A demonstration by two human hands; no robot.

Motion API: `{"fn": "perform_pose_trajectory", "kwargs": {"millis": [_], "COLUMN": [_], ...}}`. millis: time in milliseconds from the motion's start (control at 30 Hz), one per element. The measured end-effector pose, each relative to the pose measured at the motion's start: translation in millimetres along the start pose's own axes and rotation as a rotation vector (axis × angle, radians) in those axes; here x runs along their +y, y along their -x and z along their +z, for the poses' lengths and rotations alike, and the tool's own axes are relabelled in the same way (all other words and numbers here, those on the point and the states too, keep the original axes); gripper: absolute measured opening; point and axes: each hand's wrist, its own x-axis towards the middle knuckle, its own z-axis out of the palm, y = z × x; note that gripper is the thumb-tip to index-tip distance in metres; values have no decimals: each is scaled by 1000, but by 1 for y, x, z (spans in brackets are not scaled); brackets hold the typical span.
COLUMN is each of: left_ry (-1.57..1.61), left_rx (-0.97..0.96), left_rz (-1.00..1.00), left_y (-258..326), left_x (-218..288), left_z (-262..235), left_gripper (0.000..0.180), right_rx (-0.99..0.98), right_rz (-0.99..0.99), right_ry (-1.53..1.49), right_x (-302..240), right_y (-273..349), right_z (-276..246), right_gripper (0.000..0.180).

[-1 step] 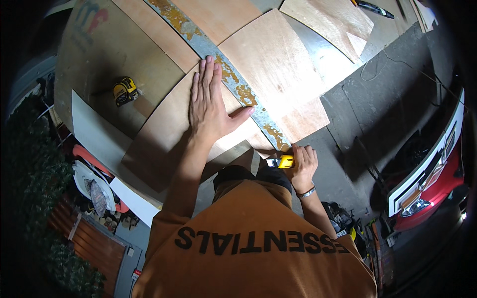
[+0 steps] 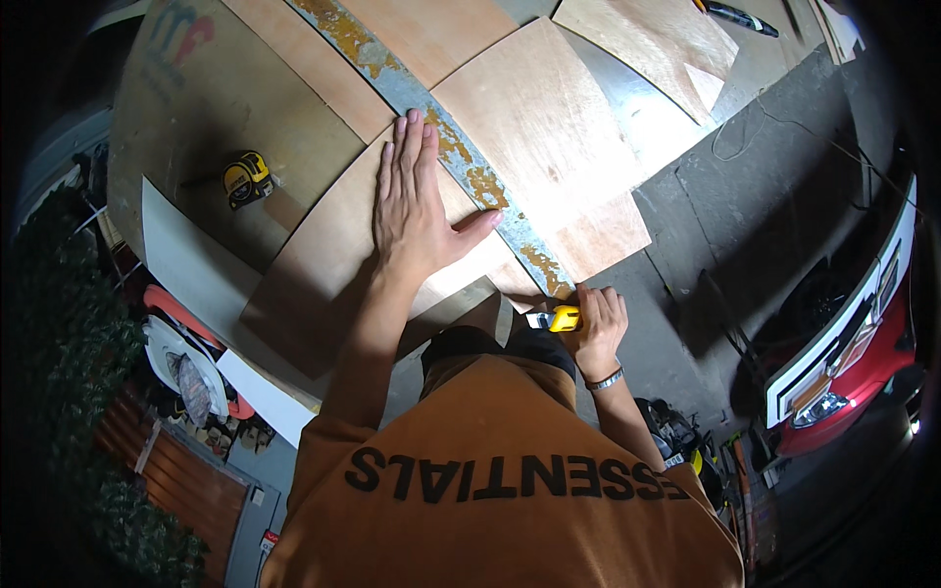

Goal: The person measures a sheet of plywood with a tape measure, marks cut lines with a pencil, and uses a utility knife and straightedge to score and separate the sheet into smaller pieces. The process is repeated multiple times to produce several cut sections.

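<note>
A long, worn metal straightedge [image 2: 397, 90] with peeling mustard-coloured patches runs diagonally across thin plywood sheets [image 2: 544, 118]. My left hand [image 2: 410, 220] lies flat on the plywood [image 2: 319, 225] along the strip's left side. Its fingers point away from me, and the thumb reaches out onto the metal. At the strip's near end, my right hand [image 2: 600, 328] is wrapped around a yellow utility knife [image 2: 566, 318]. The knife's blade end points left, over the table's near edge, and the right fingertips are close to the straightedge's end.
A yellow and black tape measure [image 2: 247, 181] sits on the table at left. More plywood offcuts [image 2: 647, 44] and a dark marker-like tool [image 2: 742, 18] lie at the far right. Beyond the right edge is grey concrete floor [image 2: 701, 186], with a red vehicle [image 2: 863, 382] farther right.
</note>
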Motion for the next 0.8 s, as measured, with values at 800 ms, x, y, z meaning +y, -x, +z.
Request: {"fn": "perform_pose_trajectory", "kwargs": {"millis": [800], "left_ry": [55], "left_rx": [-5], "left_rz": [-21], "left_y": [-5], "left_x": [2], "left_z": [-5], "left_gripper": [117], "right_rx": [-80], "right_rz": [411], "right_ry": [-732], "right_x": [4], "right_y": [-24], "right_z": [-93], "right_gripper": [42]}}
